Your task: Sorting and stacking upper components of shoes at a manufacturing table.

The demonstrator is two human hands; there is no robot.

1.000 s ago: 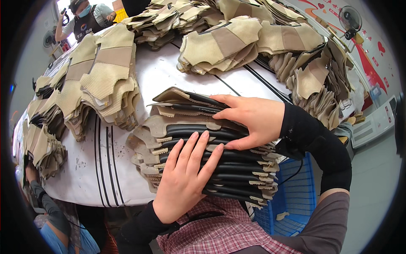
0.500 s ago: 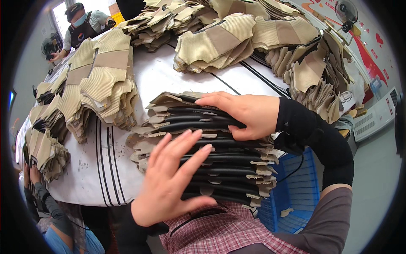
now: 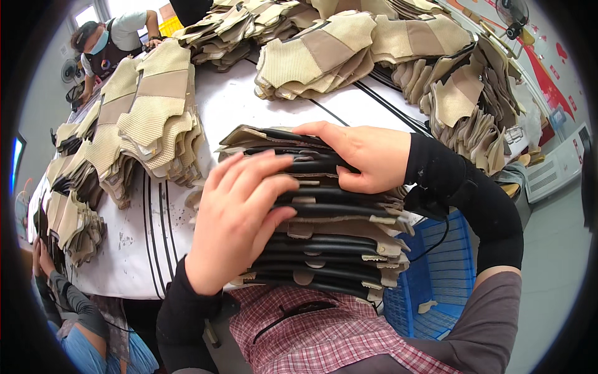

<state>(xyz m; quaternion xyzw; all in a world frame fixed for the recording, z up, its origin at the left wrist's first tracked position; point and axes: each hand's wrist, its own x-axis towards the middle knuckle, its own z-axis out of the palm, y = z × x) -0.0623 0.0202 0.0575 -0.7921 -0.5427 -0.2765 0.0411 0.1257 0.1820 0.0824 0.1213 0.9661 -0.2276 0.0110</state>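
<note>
A stack of beige fabric pieces with black-edged folds [image 3: 330,243] lies in front of me at the table's near edge. My right hand [image 3: 367,156] grips the topmost pieces at their right side, the index finger along the top and the thumb lower down against the black edges. My left hand [image 3: 243,212] rests over the left part of the stack. Its fingers are bent and apart, with the fingertips at the black edges and the thumb lower. The palm hides the stack's left ends.
Piles of beige ribbed pieces with brown bands [image 3: 162,87] stand left, more piles [image 3: 317,56] at the back and right. A blue plastic basket [image 3: 436,274] is below right. A masked person [image 3: 112,47] stands far left; another person's hands [image 3: 43,258] are at the left edge.
My left hand has moved up and slightly left over the stack, its fingers more bent. The right hand keeps its grip, and the upper pieces have shifted. The person far left now leans forward.
</note>
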